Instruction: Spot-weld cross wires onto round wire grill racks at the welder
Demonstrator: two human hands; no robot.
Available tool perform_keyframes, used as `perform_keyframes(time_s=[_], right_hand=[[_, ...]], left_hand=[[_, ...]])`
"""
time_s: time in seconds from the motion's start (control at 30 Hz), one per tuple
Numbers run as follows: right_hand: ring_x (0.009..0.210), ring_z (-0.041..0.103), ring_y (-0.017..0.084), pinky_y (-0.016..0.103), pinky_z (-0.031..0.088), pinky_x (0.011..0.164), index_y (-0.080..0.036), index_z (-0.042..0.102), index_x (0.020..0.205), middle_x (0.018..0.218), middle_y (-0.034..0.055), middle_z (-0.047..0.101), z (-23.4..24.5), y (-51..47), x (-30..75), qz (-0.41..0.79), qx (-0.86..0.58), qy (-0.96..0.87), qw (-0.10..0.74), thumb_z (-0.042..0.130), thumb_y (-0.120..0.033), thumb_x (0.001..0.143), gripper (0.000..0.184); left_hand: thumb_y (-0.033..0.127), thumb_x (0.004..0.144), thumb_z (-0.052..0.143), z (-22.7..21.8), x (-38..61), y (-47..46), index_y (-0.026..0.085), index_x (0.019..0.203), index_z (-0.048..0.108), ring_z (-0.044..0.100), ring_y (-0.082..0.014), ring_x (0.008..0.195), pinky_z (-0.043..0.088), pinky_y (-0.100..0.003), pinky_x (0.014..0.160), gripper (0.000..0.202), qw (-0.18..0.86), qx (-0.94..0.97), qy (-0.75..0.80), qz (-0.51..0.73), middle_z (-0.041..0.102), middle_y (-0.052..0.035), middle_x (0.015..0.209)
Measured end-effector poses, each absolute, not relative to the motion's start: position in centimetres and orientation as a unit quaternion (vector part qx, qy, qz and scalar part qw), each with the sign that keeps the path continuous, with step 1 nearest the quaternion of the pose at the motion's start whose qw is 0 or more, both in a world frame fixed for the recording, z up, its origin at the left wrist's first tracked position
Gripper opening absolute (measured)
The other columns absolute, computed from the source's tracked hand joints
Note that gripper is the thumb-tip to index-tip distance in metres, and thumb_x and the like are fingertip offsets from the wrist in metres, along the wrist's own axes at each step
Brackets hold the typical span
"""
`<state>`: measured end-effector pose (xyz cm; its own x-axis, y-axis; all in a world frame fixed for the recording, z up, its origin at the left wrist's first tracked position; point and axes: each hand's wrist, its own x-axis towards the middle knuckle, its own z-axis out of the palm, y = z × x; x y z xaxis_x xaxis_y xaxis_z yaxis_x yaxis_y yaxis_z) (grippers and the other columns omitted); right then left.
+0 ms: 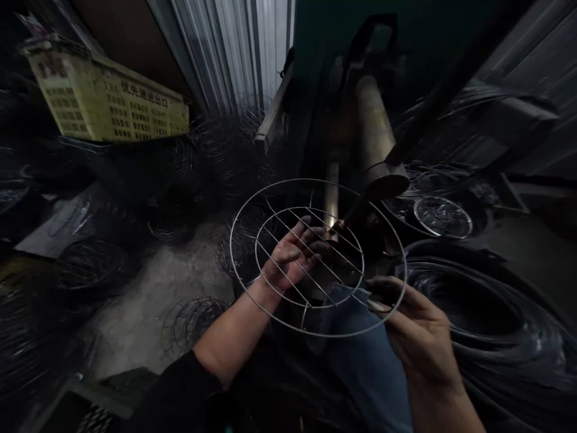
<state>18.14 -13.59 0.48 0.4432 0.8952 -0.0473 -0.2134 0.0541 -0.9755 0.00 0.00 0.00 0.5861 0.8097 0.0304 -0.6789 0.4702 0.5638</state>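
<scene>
A round wire rack (315,334), two concentric rings joined by short stubs with parallel wires across the inner ring, is held level above my lap. My right hand (421,325) pinches its outer ring at the right, thumb and fingers together. Below the rack's wires is my left hand (293,258), palm up, fingers loosely curled and apart, with no grip visible. Just beyond the left fingertips, a dark pointed metal rod (349,221) and an upright brass-coloured post (332,198) come close to the inner ring. Whether they touch the wires I cannot tell.
A thick brass-coloured cylinder (376,132) of a machine juts toward me above the rack. Coiled wire (487,300) lies at the right, near a tub of metal rings (444,216). A yellow crate (117,99) stands back left. Wire pieces (193,325) lie on the floor.
</scene>
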Motion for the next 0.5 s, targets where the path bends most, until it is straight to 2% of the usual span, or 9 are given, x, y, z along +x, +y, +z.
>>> perform_keyframes(time_s=[0.07, 0.13, 0.2, 0.27, 0.33, 0.37, 0.43, 0.47, 0.5], right_hand=[[0.084, 0.068, 0.022, 0.034, 0.058, 0.077, -0.025, 0.075, 0.096, 0.093, 0.0064, 0.072, 0.5, -13.5, 18.1, 0.404, -0.542, -0.326, 0.661, 0.086, -0.023, 0.059, 0.039], [0.087, 0.067, 0.021, 0.033, 0.057, 0.079, -0.024, 0.074, 0.099, 0.095, 0.0059, 0.072, 0.6, -13.4, 18.3, 0.37, -0.55, -0.334, 0.67, 0.086, -0.023, 0.06, 0.041], [0.088, 0.067, 0.019, 0.032, 0.056, 0.082, -0.024, 0.073, 0.102, 0.097, 0.0046, 0.072, 0.6, -13.2, 18.4, 0.335, -0.552, -0.337, 0.685, 0.086, -0.022, 0.061, 0.043], [0.087, 0.066, 0.018, 0.032, 0.055, 0.082, -0.024, 0.072, 0.103, 0.098, 0.004, 0.071, 0.5, -12.7, 18.5, 0.324, -0.546, -0.347, 0.69, 0.085, -0.021, 0.061, 0.043], [0.084, 0.066, 0.018, 0.032, 0.055, 0.08, -0.022, 0.072, 0.102, 0.097, 0.0041, 0.071, 0.3, -11.9, 18.2, 0.33, -0.539, -0.352, 0.69, 0.083, -0.021, 0.062, 0.042], [0.082, 0.066, 0.019, 0.032, 0.055, 0.077, -0.022, 0.073, 0.101, 0.094, 0.0041, 0.071, 0.2, -11.5, 18.0, 0.334, -0.537, -0.352, 0.689, 0.082, -0.023, 0.062, 0.04], [0.077, 0.066, 0.019, 0.032, 0.055, 0.071, -0.02, 0.074, 0.095, 0.087, 0.0038, 0.071, 0.0, -11.1, 17.3, 0.341, -0.541, -0.356, 0.682, 0.078, -0.026, 0.063, 0.033], [0.074, 0.065, 0.019, 0.033, 0.055, 0.068, -0.02, 0.074, 0.091, 0.083, 0.0037, 0.071, 0.0, -11.1, 17.0, 0.34, -0.545, -0.358, 0.678, 0.077, -0.027, 0.062, 0.03], [0.072, 0.065, 0.02, 0.033, 0.055, 0.066, -0.02, 0.074, 0.086, 0.079, 0.0035, 0.071, -0.1, -11.4, 16.6, 0.336, -0.551, -0.359, 0.675, 0.076, -0.028, 0.061, 0.026]], left_hand=[[0.038, 0.059, 0.082, -0.4, -0.6, -0.5, 0.024, 0.127, 0.056, 0.064, -0.0221, 0.101, 0.051, -0.029, 0.083, 0.074, 0.844, 0.261, 0.137, 0.448, 0.061, -0.008, 0.123], [0.042, 0.067, 0.077, -0.9, -1.6, -2.0, 0.022, 0.122, 0.06, 0.066, -0.0199, 0.093, 0.051, -0.027, 0.077, 0.061, 0.84, 0.259, 0.202, 0.433, 0.066, -0.0077, 0.115], [0.039, 0.076, 0.069, -0.7, -2.6, -4.4, 0.02, 0.113, 0.065, 0.066, -0.0163, 0.079, 0.051, -0.025, 0.069, 0.042, 0.821, 0.325, 0.302, 0.359, 0.069, -0.0066, 0.1], [0.031, 0.079, 0.064, 0.7, -3.4, -7.7, 0.019, 0.109, 0.068, 0.065, -0.0159, 0.073, 0.051, -0.027, 0.068, 0.032, 0.759, 0.503, 0.342, 0.234, 0.071, -0.0055, 0.092], [0.026, 0.081, 0.059, 3.4, -3.3, -10.9, 0.022, 0.118, 0.066, 0.064, -0.0183, 0.077, 0.051, -0.031, 0.073, 0.038, 0.627, 0.729, 0.244, 0.125, 0.071, -0.0057, 0.093], [0.025, 0.082, 0.056, 5.2, -2.9, -12.3, 0.02, 0.124, 0.063, 0.063, -0.0196, 0.074, 0.05, -0.032, 0.071, 0.043, 0.535, 0.818, 0.181, 0.111, 0.071, -0.0075, 0.089], [0.027, 0.087, 0.049, 9.0, -1.4, -14.0, 0.017, 0.13, 0.059, 0.06, -0.0218, 0.069, 0.049, -0.037, 0.071, 0.045, 0.364, 0.914, 0.106, 0.147, 0.07, -0.0109, 0.083], [0.027, 0.09, 0.045, 10.8, -0.3, -14.4, 0.018, 0.129, 0.059, 0.06, -0.0234, 0.071, 0.048, -0.04, 0.074, 0.043, 0.292, 0.928, 0.121, 0.198, 0.07, -0.012, 0.082], [0.024, 0.091, 0.042, 12.3, 0.8, -14.3, 0.02, 0.129, 0.059, 0.061, -0.0263, 0.081, 0.046, -0.043, 0.082, 0.042, 0.237, 0.93, 0.162, 0.229, 0.07, -0.0135, 0.09]])
